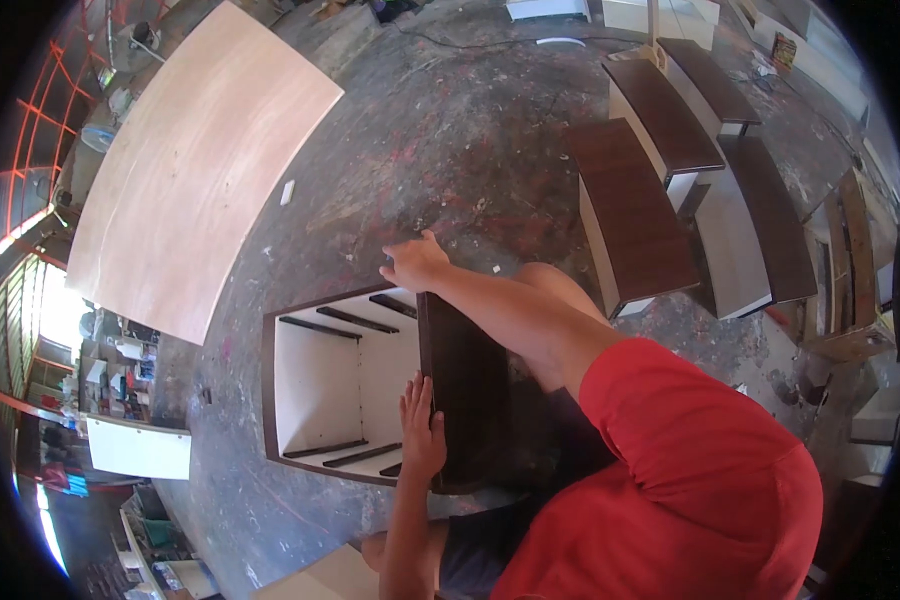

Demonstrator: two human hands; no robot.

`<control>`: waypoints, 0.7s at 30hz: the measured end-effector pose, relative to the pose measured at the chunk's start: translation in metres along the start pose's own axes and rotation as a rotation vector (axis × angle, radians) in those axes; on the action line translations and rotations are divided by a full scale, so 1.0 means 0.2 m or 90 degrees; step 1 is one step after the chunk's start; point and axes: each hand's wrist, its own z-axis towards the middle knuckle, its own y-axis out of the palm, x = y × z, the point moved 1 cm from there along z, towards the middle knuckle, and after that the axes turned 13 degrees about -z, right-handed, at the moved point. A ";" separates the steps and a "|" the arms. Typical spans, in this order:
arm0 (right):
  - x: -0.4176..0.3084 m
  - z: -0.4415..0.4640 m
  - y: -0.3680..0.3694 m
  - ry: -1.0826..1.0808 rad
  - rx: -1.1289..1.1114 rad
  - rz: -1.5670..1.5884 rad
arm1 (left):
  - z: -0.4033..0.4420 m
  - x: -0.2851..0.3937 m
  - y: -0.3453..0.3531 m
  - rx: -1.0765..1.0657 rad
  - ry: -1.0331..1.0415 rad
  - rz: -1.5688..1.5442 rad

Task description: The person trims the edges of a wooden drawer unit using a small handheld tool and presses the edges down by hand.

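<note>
Underfoot spreads a stained floor; a pale sheet is at upper left, a dark cabinet mid-view, brown-topped units at upper right. The left hand lies flat along the cabinet's edge, fingers straight; the right hand, empty, fingers loosely spread, extends past its far corner, contact unclear. Black rails line the white interior.

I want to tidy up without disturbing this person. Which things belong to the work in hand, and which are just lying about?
In use, it seems:
cabinet, left hand on its edge, right hand by its corner
black runners inside it

Apparently just about:
pale wooden sheet
dark-topped units
white panel
</note>
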 end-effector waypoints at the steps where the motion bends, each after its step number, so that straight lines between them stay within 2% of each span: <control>1: 0.00 -0.01 -0.01 0.000 -0.012 0.004 | -0.04 0.01 0.00 0.005 -0.007 0.013; 5: -0.01 -0.01 -0.01 0.008 -0.023 0.003 | -0.17 0.08 -0.02 0.001 -0.055 0.071; 21: -0.01 -0.01 -0.03 0.004 -0.026 -0.004 | -0.68 0.33 0.00 0.091 -0.140 0.104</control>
